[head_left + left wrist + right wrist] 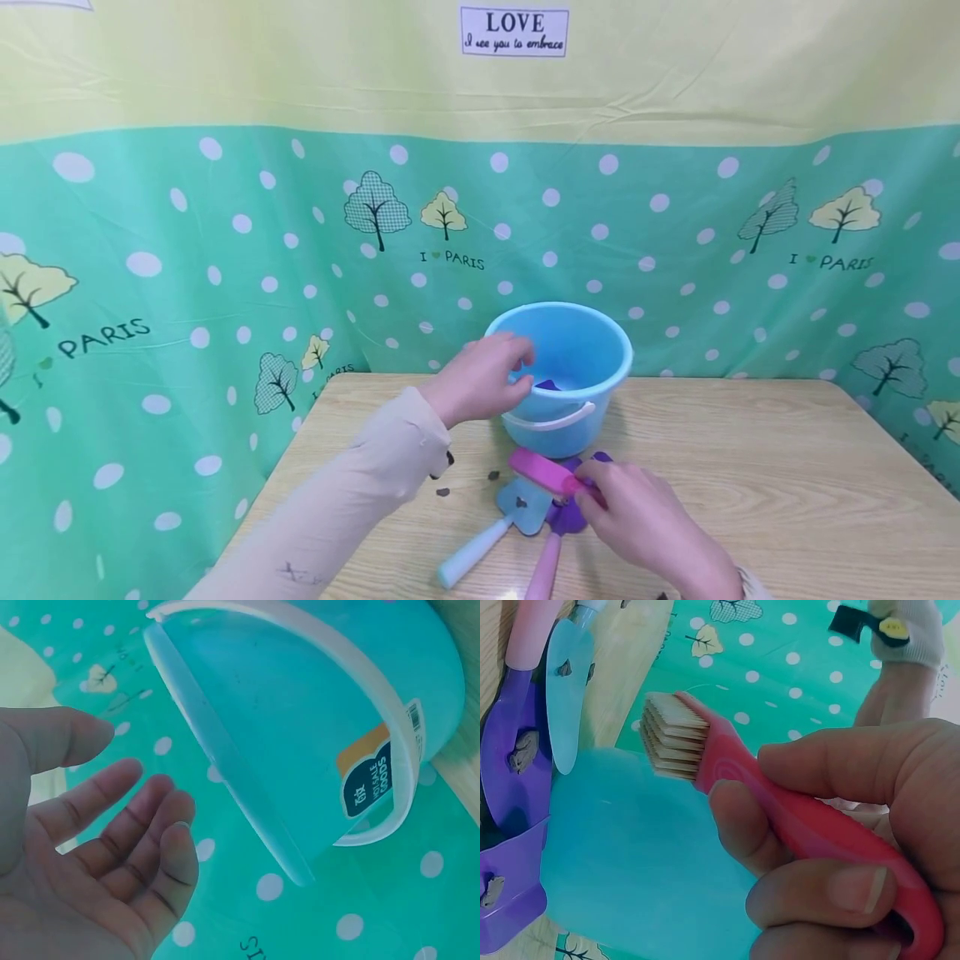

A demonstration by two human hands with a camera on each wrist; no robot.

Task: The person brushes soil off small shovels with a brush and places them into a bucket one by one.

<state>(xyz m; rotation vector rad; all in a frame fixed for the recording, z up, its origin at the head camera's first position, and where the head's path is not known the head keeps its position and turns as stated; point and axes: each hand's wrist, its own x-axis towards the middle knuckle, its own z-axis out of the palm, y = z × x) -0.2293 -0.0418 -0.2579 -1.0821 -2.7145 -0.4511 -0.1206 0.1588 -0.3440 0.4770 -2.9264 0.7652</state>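
My right hand [641, 517] grips a pink scrub brush [542, 472] by its handle. In the right wrist view the brush's pale bristles [673, 739] face left, away from my fingers. A light blue bucket [577, 429] stands upright at the back of the table, with a purple piece [547, 385] inside it. My left hand [480, 375] is beside the bucket's left rim, fingers loosely bent and nothing in them. The left wrist view shows a gap between those fingers and the bucket. Below the brush lie a blue toy shovel [474, 552] and a purple toy shovel [567, 518] with a pink handle.
Dark grey crumbs [443, 492] are scattered on the wooden table [720, 467], and some stick to the shovels. The bucket's white handle [551, 423] hangs down its front. A green and yellow printed curtain [660, 275] surrounds the table's back and sides.
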